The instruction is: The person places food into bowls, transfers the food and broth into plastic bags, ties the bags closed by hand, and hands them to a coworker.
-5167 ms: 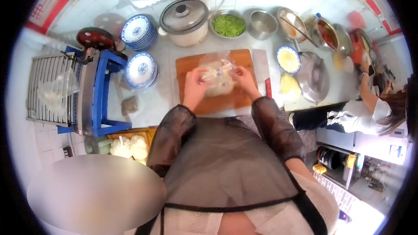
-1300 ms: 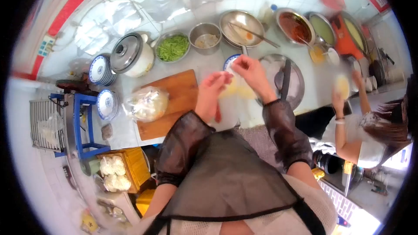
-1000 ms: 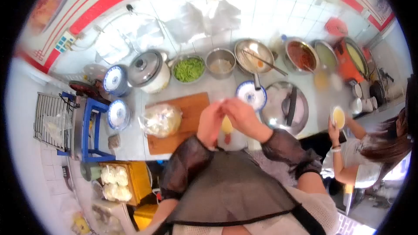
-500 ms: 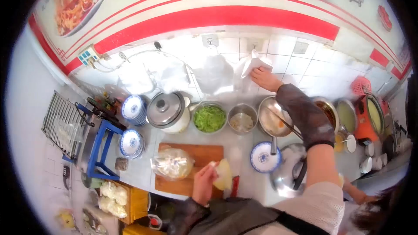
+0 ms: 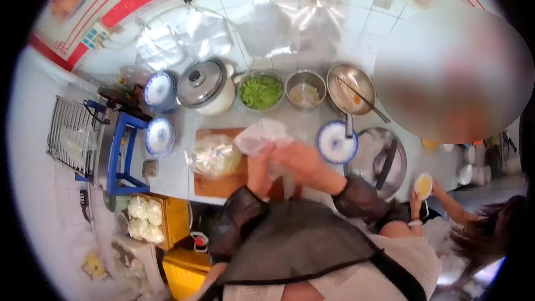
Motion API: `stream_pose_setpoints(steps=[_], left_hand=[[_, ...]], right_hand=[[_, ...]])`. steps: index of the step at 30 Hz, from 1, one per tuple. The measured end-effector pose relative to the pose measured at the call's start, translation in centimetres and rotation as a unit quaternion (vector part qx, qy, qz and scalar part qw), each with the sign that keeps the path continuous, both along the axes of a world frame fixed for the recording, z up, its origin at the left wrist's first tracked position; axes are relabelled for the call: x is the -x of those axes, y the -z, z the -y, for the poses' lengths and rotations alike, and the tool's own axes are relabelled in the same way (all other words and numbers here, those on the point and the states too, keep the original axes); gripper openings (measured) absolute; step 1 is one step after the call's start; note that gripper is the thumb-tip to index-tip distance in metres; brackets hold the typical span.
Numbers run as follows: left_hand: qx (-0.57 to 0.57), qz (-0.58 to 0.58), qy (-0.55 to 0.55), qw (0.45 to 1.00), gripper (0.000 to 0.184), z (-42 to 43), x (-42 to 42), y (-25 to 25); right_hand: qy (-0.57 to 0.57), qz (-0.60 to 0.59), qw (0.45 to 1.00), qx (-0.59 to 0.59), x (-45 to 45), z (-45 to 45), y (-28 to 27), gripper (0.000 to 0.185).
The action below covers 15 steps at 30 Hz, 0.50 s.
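A thin, whitish plastic bag (image 5: 262,135) spreads out from between my two hands, over the wooden cutting board (image 5: 214,188). My left hand (image 5: 258,170) is closed at the bag's lower edge, its fingers partly covered. My right hand (image 5: 304,166) reaches across from the right and grips the bag, touching my left hand. Whatever else lies between the palms is hidden. Left of my hands, a filled clear plastic bag (image 5: 216,157) rests on the board. To the right are a blue-rimmed plate (image 5: 337,142) and a large metal lid (image 5: 376,163) with a black handle.
Along the back stand a lidded pot (image 5: 207,86), a bowl of green shreds (image 5: 261,91), a metal bowl (image 5: 305,89) and a pan (image 5: 351,88) with chopsticks. Stacked plates (image 5: 160,136) are at the left. At the right a co-worker's hands (image 5: 417,203) hold a bowl (image 5: 423,186).
My right hand has come down from the wall with a thin plastic bag and met my left hand. The pale yellow piece that my left hand held is no longer visible.
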<state>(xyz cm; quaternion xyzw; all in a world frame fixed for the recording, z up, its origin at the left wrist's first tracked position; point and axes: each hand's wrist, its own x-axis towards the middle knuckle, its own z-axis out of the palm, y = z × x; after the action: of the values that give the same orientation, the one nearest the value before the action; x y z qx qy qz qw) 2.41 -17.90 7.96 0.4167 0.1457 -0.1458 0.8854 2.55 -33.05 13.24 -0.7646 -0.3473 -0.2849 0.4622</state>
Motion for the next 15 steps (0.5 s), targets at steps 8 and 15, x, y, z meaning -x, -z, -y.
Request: stream_pose_setpoints(steps=[8,15], left_hand=[[-0.085,0.050,0.094,0.991,0.019,-0.6,1.9,-3.0],[-0.177,0.089,0.095,0.975,0.018,-2.2,3.4,-0.4]], right_hand=[[-0.134,-0.672,0.663,-0.301,0.6,6.8,8.3,0.017],[-0.041,-0.584,0.738,-0.337,3.0,7.1,3.6,0.019]])
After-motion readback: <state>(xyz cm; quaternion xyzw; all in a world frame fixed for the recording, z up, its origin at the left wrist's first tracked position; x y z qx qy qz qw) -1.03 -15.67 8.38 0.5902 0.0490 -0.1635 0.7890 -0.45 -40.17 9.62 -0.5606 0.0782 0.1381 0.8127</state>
